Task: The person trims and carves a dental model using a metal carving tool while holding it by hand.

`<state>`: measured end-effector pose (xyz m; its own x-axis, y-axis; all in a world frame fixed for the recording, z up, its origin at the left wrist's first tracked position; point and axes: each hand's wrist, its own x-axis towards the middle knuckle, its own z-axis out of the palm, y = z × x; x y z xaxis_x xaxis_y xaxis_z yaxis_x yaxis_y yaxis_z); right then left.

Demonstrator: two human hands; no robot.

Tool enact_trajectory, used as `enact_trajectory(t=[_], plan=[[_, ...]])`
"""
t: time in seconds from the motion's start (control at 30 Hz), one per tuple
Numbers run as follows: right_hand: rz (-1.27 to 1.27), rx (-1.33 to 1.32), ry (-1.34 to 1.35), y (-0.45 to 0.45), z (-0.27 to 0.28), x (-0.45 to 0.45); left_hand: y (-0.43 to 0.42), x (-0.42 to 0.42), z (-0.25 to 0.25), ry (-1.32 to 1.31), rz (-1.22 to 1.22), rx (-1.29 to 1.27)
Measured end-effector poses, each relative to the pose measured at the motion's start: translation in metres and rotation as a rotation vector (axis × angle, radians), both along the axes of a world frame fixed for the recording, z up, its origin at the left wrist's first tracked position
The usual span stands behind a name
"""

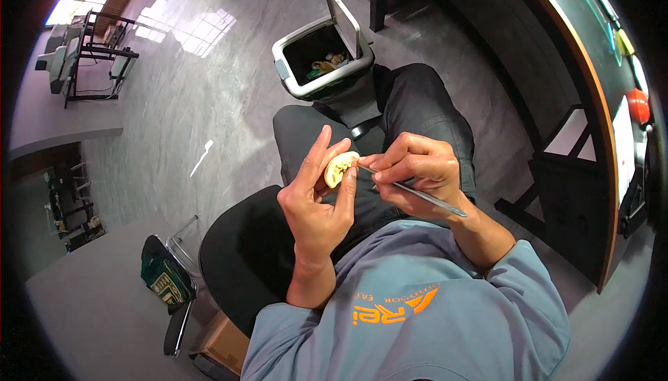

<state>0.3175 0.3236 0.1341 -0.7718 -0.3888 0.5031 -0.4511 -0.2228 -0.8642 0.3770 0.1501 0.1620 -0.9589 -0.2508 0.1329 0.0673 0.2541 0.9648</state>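
My left hand pinches a small rounded, pale-yellow piece between thumb and fingers, its index finger stretched upward. The hollowed, uneven yellow inside of the piece faces up; it looks like part of a fruit, but I cannot tell which kind. In my right hand is a slim metal tool, gripped like a pen. Its flat end sticks out past the wrist, while the working tip is at the piece's right edge, partly hidden by the fingers. Both hands are above my lap, close together.
An open-lidded trash bin with litter inside stands just beyond my knees. At right is a desk with a red round object on it. A white utensil lies on the floor; a chair holds a green bag.
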Motion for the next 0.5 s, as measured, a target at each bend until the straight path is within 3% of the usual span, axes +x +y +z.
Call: enact_trajectory(t=[0.5], plan=[[0.004,0.012,-0.028,-0.0008,0.0023,0.0005,-0.0009,0.0003,-0.0003,0.005,-0.001,-0.007]])
